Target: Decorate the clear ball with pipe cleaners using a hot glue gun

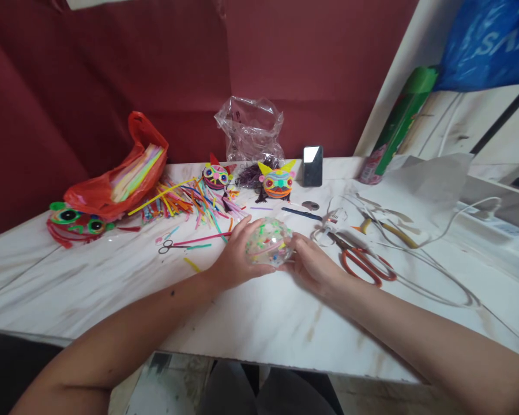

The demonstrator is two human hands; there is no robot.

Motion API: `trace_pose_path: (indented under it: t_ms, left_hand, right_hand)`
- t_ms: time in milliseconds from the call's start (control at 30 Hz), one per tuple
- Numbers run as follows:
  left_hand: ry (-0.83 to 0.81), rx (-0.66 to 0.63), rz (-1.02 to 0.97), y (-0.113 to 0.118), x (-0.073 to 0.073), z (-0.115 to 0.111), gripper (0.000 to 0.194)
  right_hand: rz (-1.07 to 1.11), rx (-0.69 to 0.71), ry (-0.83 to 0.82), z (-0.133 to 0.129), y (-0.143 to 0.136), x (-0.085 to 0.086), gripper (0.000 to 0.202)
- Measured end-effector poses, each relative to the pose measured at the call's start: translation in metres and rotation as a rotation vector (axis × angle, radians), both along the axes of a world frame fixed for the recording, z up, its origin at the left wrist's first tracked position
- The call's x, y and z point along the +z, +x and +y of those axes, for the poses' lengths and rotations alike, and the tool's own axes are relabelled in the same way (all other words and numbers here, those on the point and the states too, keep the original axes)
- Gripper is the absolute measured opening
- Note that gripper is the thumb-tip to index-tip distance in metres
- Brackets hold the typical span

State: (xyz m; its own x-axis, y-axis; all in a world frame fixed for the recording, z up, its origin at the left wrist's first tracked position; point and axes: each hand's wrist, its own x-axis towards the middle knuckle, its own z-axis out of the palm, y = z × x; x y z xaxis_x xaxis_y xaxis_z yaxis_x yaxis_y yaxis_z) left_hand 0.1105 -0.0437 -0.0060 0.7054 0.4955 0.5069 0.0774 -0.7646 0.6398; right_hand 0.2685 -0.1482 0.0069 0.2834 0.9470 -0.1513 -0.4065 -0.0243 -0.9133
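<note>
Between both hands, above the marble-patterned table, is a clear round ball (269, 241) with green, red, yellow and blue specks. My left hand (237, 253) wraps its left side, the thumb along the underside. On the other side, the fingers of my right hand (313, 262) press against the ball's right edge; what its fingertips pinch, if anything else, is hidden. Small scissors (166, 246) and cut pipe cleaner pieces (199, 246) lie left of my left hand. Large scissors with red-orange handles (363, 262) rest to the right of my right hand.
Behind stand decorated animal heads (277, 180), a clear plastic bag (251, 129) and a phone (313, 167). To the left are a red bag (99, 187) and bundled pipe cleaners (177, 202). White cables (450, 300), pliers (393, 230) and a green can (404, 121) occupy the right.
</note>
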Motion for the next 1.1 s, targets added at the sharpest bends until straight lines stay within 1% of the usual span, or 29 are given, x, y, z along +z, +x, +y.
trace_pose_path:
  t_ms: [67,167,233,300,367,500,600,733,833,967,1100]
  left_hand:
    - [-0.146,-0.03,-0.028,0.0,0.003,-0.004,0.089]
    - [-0.365,-0.003,-0.096,0.002,0.006,-0.008,0.082]
    - [-0.475,0.007,-0.136,0.003,0.005,-0.008,0.082]
    - [-0.559,-0.023,-0.158,0.004,0.004,-0.007,0.083]
    - [-0.604,-0.031,-0.153,0.004,0.004,-0.005,0.085]
    - [-0.63,-0.013,-0.128,0.003,0.006,-0.005,0.087]
    - [-0.689,-0.041,-0.138,0.003,0.007,-0.003,0.087]
    - [-0.711,-0.072,-0.157,0.002,0.002,0.006,0.083]
    - [-0.736,-0.08,-0.184,0.002,0.0,0.013,0.081]
    - [-0.827,-0.065,-0.224,0.0,0.003,0.013,0.077]
    - [-0.924,-0.101,-0.285,0.0,0.004,0.012,0.077]
  right_hand:
    - [-0.031,-0.04,0.003,-0.001,-0.003,0.001,0.023]
    - [-0.133,-0.084,0.033,-0.003,-0.007,0.003,0.039]
    - [-0.209,-0.095,0.053,-0.005,-0.009,0.004,0.048]
    - [-0.275,-0.094,0.062,-0.006,-0.011,0.002,0.054]
    - [-0.33,-0.091,0.066,-0.007,-0.011,-0.001,0.057]
    - [-0.411,-0.092,0.107,-0.006,-0.011,-0.008,0.061]
    - [-0.446,-0.059,0.125,-0.007,-0.011,-0.007,0.064]
    - [-0.402,-0.019,0.063,-0.013,-0.011,0.001,0.062]
    - [-0.409,-0.05,0.044,-0.013,-0.006,0.003,0.06]
    - [-0.463,-0.157,0.118,-0.006,0.008,-0.002,0.048]
    - [-0.58,-0.277,0.174,-0.001,0.02,-0.004,0.031]
